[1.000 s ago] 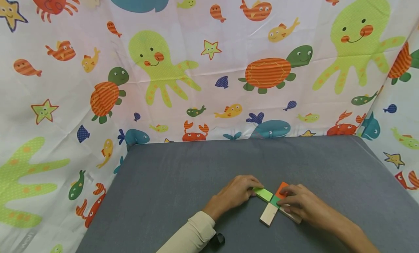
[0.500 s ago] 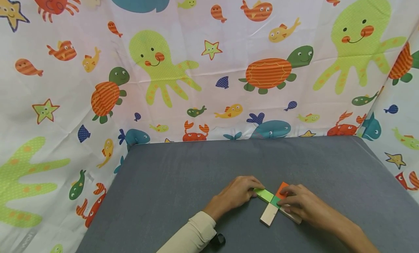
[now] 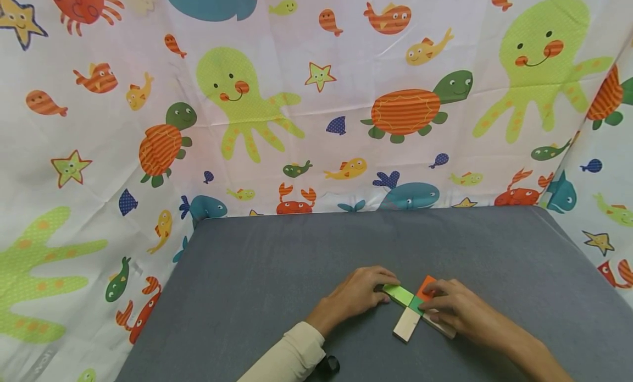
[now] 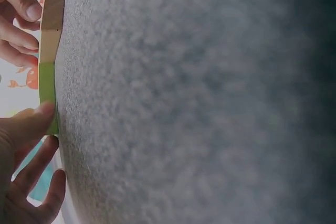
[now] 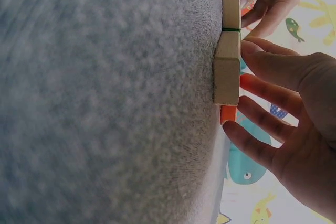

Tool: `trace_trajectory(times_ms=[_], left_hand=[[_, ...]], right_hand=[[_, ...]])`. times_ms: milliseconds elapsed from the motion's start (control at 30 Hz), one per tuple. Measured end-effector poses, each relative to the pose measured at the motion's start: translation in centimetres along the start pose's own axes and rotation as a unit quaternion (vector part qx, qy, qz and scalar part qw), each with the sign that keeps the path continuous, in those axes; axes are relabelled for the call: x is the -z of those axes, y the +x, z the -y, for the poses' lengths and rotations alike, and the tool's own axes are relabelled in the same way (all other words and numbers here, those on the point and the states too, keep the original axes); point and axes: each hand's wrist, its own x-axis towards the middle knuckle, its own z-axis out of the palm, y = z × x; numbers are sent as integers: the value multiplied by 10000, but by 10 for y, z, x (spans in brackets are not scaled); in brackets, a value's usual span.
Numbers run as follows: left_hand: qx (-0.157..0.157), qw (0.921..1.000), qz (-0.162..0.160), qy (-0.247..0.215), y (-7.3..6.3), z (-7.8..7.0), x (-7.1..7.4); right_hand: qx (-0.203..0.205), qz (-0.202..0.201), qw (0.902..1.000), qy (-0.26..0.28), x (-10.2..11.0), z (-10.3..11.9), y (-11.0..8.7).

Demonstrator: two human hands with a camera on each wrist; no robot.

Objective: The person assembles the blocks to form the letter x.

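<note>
Several small flat blocks form a cross on the grey surface around a dark green square block. A light green block reaches out to the left, an orange block to the back. Two plain wooden blocks make the front arms, the left one fully visible, the right one partly under fingers. My left hand pinches the outer end of the light green block between thumb and fingers. Spread over the cross, my right hand touches the orange and right wooden blocks with fairly straight fingers.
A grey cloth surface lies under everything. Behind and at both sides hangs a white curtain printed with sea animals. A small black object shows beside the cream left sleeve.
The left thumb and fingers have shifted slightly at the light green block's end. The right hand and the blocks look the same.
</note>
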Motion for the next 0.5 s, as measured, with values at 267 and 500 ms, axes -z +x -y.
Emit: trace_trajectory(times_ms=[267,500], left_hand=[[384,9984,-403,42,-16,5,9],[798,9900,-1000,588,-40,23,28]], right_hand=[[-186,-536,9976,-391,0,-3,-2],[-1175,-233,9923,-310,23,-6,2]])
